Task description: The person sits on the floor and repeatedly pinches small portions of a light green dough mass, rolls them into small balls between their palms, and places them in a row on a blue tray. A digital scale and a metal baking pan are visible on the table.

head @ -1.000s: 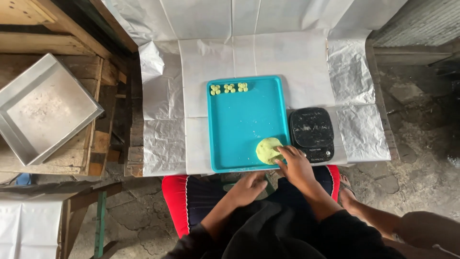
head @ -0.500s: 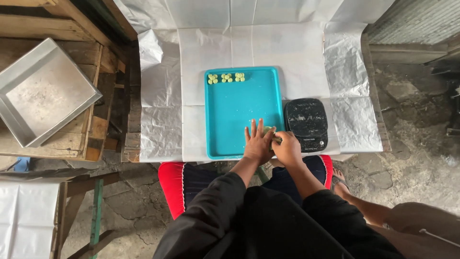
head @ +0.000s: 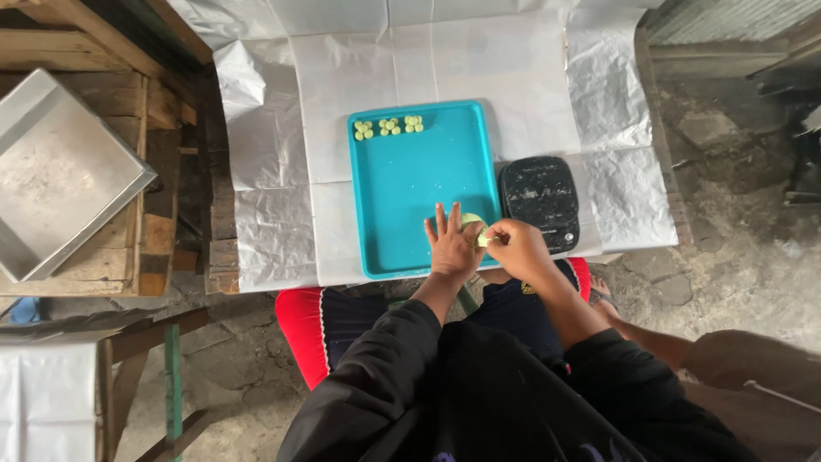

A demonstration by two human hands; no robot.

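A teal tray [head: 410, 175] lies on white paper on the table. Three small pale green flower-shaped dough pieces [head: 389, 127] sit in a row at its far left corner. A pale green lump of dough [head: 472, 224] rests at the tray's near right corner. My left hand [head: 451, 244] lies flat with fingers spread against the lump. My right hand [head: 516, 248] pinches a small bit of the dough at the lump's right side.
A black digital scale [head: 540, 198] sits right of the tray. White paper [head: 282, 214] covers the table. A metal baking pan [head: 51, 171] rests on wooden pallets at the left. A red stool [head: 301, 323] is under me; stone floor lies to the right.
My left hand came up from my lap onto the tray and now presses against the dough lump. My right hand shifted from the lump's top to pinching its right side.
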